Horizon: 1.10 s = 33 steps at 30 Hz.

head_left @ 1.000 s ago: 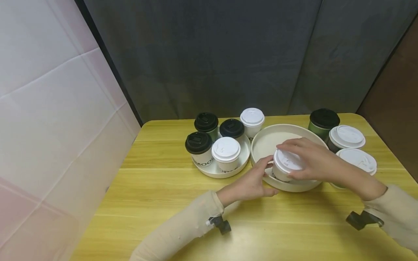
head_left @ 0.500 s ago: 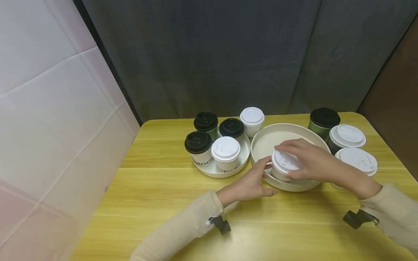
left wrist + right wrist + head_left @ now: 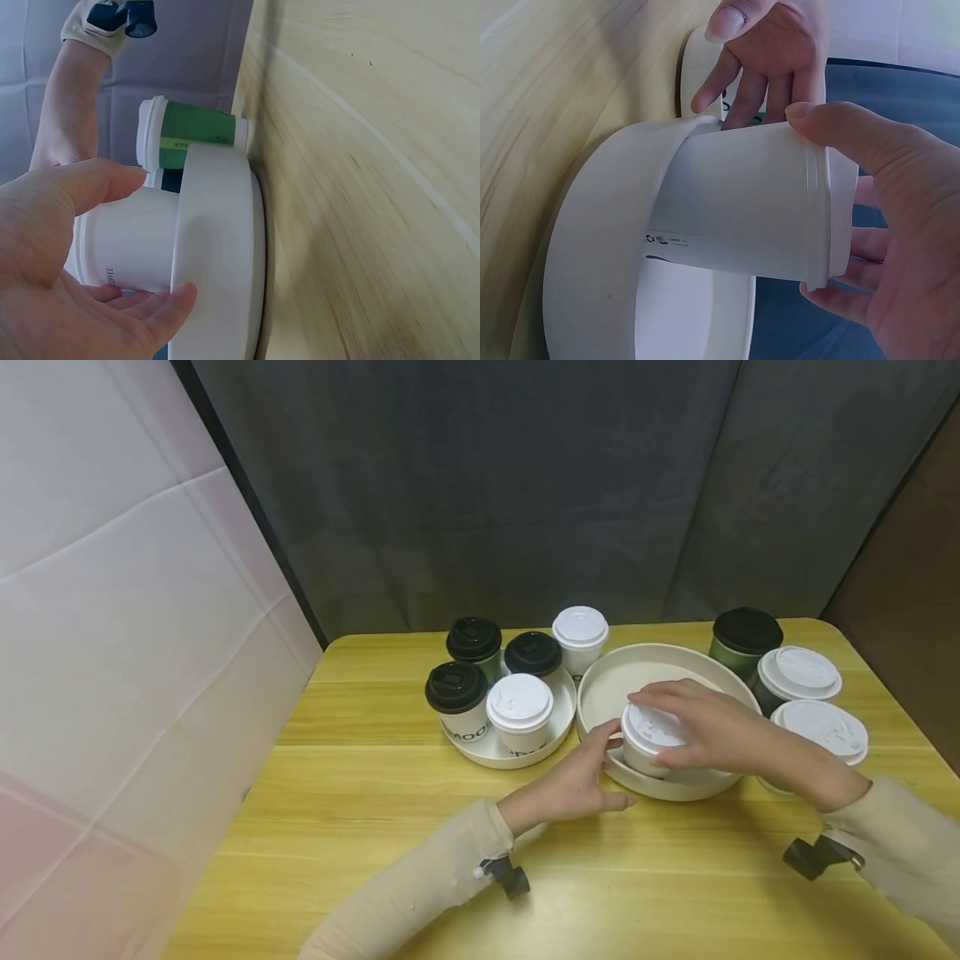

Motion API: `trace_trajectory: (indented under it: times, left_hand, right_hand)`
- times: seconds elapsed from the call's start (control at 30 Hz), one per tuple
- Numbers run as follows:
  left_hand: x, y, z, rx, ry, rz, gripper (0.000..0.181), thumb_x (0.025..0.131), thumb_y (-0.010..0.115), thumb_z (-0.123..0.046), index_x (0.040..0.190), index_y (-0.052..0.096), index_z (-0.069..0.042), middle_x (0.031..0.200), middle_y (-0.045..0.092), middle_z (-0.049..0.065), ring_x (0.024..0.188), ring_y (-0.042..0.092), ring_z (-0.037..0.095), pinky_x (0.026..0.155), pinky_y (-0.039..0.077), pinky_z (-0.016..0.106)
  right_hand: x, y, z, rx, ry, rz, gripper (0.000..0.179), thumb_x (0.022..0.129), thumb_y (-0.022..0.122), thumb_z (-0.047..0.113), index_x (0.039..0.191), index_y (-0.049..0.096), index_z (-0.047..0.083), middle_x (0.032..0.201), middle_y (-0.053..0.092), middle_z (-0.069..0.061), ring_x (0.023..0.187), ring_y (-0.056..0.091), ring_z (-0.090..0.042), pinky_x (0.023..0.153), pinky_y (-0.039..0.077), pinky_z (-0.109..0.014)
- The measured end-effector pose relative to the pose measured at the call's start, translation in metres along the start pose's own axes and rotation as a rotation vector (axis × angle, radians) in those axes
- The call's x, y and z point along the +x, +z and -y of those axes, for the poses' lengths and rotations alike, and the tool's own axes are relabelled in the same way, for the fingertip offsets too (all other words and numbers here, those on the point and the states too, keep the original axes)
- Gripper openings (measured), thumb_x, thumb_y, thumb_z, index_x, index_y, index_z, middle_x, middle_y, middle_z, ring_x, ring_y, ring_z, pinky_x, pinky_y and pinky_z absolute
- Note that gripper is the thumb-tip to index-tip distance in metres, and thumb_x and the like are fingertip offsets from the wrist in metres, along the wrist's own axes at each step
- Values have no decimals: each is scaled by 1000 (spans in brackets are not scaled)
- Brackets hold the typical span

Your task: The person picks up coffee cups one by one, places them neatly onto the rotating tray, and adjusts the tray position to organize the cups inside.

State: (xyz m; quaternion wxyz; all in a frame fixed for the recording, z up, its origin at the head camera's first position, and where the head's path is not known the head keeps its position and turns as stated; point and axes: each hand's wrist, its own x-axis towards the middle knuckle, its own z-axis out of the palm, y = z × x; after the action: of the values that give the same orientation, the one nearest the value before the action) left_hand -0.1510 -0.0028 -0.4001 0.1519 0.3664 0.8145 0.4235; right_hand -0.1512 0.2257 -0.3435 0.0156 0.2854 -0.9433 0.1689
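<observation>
A white lidded paper coffee cup stands inside the front left part of a round cream tray. My right hand grips it around the lid from above. In the right wrist view, thumb and fingers lie on opposite sides of the rim of the cup. My left hand is at the cup's left, its fingers extended beside the cup wall and the tray edge, its thumb held apart. Whether those fingertips press on the cup cannot be told. Part of the lid is hidden by the right hand.
Left of the tray, a smaller white plate carries several cups with black or white lids. A white-lidded cup stands behind, between plate and tray. Three cups, including a green one, stand along the tray's right side.
The right hand and the gripped cup have shifted slightly left, towards the left hand. The left hand has stayed nearly still.
</observation>
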Motion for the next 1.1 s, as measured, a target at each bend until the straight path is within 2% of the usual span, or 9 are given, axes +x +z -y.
trace_trajectory:
  times: [0.37,0.67,0.8,0.9,1.0,1.1]
  left_hand:
    - [1,2,2,5,9,-7,98,82,78,-11,156,15,-8,160,30,14,143,44,24,112,43,23]
    - [2,3,3,46,-22,-20,98,82,78,-13,156,15,-8,158,34,16,144,39,26,114,43,28]
    - [-1,3,0,82,-39,-65,98,82,78,-14,156,14,-5,158,33,17,145,39,28,115,41,30]
    - [-4,1,-5,159,-51,-123,97,83,77,-17,156,16,-4,158,33,17,144,40,28,117,39,33]
    - [-10,0,-12,241,-49,-183,94,84,77,-21,155,19,-4,158,33,15,145,38,26,120,36,35]
    - [-17,-1,-18,332,-19,-232,89,85,75,-24,154,22,-4,157,34,12,146,36,24,122,33,34]
  right_hand:
    - [0,-2,-1,13,8,27,77,74,86,34,140,55,12,142,55,-15,129,51,-36,101,48,-55]
    - [-3,-4,0,15,38,56,79,76,84,37,144,51,13,147,51,-17,132,49,-38,103,48,-56]
    - [-6,-4,1,14,54,68,86,77,83,41,149,43,16,154,42,-18,137,43,-40,106,44,-60]
    - [-11,-7,2,8,75,53,95,76,81,50,154,34,22,159,33,-16,141,37,-40,108,39,-65]
    - [-18,-13,3,13,80,9,100,76,78,57,156,27,27,162,27,-13,145,31,-39,110,35,-67]
    - [-26,-17,1,8,58,-52,102,76,78,55,158,24,27,163,26,-12,146,29,-38,108,36,-67]
